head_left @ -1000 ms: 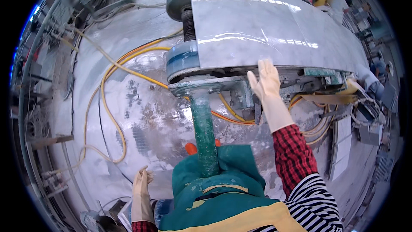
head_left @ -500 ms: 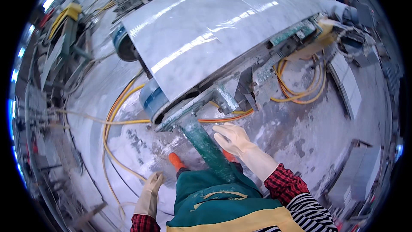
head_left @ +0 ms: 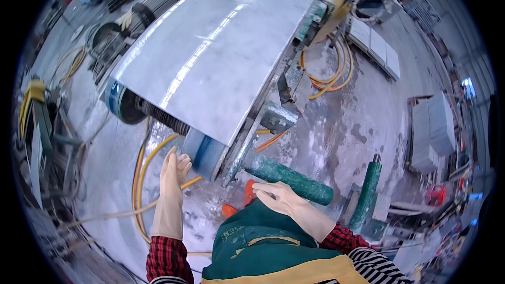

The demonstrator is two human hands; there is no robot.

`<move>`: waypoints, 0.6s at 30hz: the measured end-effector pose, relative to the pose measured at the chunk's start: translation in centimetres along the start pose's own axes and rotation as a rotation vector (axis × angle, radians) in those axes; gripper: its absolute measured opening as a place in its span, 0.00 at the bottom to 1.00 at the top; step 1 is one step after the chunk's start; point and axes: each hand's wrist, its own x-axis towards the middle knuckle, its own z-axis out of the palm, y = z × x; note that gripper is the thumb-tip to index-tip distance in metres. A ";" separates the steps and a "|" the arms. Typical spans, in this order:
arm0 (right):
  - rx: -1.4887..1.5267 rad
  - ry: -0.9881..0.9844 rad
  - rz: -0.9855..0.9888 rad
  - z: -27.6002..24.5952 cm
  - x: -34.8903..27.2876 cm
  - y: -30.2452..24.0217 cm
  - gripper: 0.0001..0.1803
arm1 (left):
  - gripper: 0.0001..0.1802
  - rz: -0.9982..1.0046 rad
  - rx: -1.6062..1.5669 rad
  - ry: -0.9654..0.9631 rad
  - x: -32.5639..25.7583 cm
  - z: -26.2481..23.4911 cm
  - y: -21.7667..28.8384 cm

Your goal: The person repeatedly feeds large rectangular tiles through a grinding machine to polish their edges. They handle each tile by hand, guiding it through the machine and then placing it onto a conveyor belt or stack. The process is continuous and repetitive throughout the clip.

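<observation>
A large glossy white-grey stone slab (head_left: 221, 47) lies on a conveyor frame in front of me. Its near corner sits above a blue belt (head_left: 204, 153). My left hand (head_left: 172, 186), in a cream rubber glove, reaches up beside that belt with its fingers stretched and nothing in it; I cannot tell whether they touch. My right hand (head_left: 279, 198), gloved alike, hangs in front of my green apron (head_left: 258, 231), close to a green roller (head_left: 294, 179). Its fingers are loosely bent, with a gap at the thumb, and hold nothing visible.
Orange and yellow hoses (head_left: 138, 189) run across the wet floor at left, and more hoses (head_left: 336, 73) lie coiled right of the conveyor. Another green roller (head_left: 368, 194) stands at right. Stacked slabs (head_left: 434, 131) and a flat panel (head_left: 374, 47) are farther right.
My view has turned, so the slab now runs more steeply. My left hand has risen from low at my side to the blue belt. My right hand has come nearer my apron.
</observation>
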 end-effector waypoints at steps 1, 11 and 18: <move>0.100 0.044 0.009 0.1 0.7 -1.0 0.14 | 0.26 -0.038 0.043 0.023 2.1 -0.3 1.2; 0.182 0.264 0.231 -0.9 4.0 -1.6 0.18 | 0.28 -0.060 -0.067 -0.001 9.5 0.0 5.2; 0.457 0.486 0.613 2.8 2.3 -5.7 0.21 | 0.34 -0.145 -0.373 -0.291 11.4 2.6 10.0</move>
